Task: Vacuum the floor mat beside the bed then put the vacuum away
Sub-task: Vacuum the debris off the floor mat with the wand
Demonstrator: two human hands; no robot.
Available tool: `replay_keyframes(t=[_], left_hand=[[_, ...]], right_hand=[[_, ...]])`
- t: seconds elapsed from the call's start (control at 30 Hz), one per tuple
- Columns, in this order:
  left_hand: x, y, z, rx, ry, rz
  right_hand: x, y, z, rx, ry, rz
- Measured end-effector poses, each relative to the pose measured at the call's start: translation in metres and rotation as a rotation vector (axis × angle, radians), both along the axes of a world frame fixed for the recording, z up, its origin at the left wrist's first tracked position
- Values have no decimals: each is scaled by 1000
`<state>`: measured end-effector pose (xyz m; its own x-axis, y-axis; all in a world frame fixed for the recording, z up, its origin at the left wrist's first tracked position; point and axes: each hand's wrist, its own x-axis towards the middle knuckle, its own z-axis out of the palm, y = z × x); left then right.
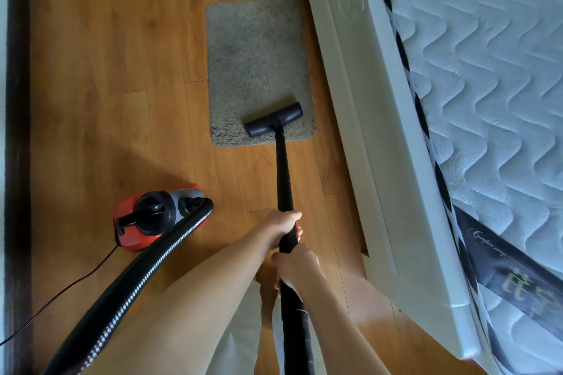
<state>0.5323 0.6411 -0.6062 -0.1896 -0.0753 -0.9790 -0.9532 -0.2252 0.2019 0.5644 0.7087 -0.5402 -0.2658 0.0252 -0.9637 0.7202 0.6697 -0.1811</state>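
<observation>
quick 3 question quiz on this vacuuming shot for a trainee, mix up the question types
1. True or false: the floor head rests on the far end of the mat.
2. Which hand has its grip farther down the wand, toward the head?
3. The red canister sits: A) on the bed B) on the wooden floor, left of the wand C) on the mat.

Key: 1 false, it is at the near end. 2 the left hand; the right hand grips nearer the person. 3 B.

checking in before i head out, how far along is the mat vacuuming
Under way. Both the left hand and right hand grip the wand, and the floor head sits on the near end of the mat. The far stretch looks uncovered. Putting the red vacuum away remains.
</observation>
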Motion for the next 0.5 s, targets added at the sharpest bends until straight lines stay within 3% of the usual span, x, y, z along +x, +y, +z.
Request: replay_keyframes(t=[0.5], left_hand=[[-1,-8,7,-51,-28,-106]], right_hand=[[-1,-5,-1,-72,-40,-55]])
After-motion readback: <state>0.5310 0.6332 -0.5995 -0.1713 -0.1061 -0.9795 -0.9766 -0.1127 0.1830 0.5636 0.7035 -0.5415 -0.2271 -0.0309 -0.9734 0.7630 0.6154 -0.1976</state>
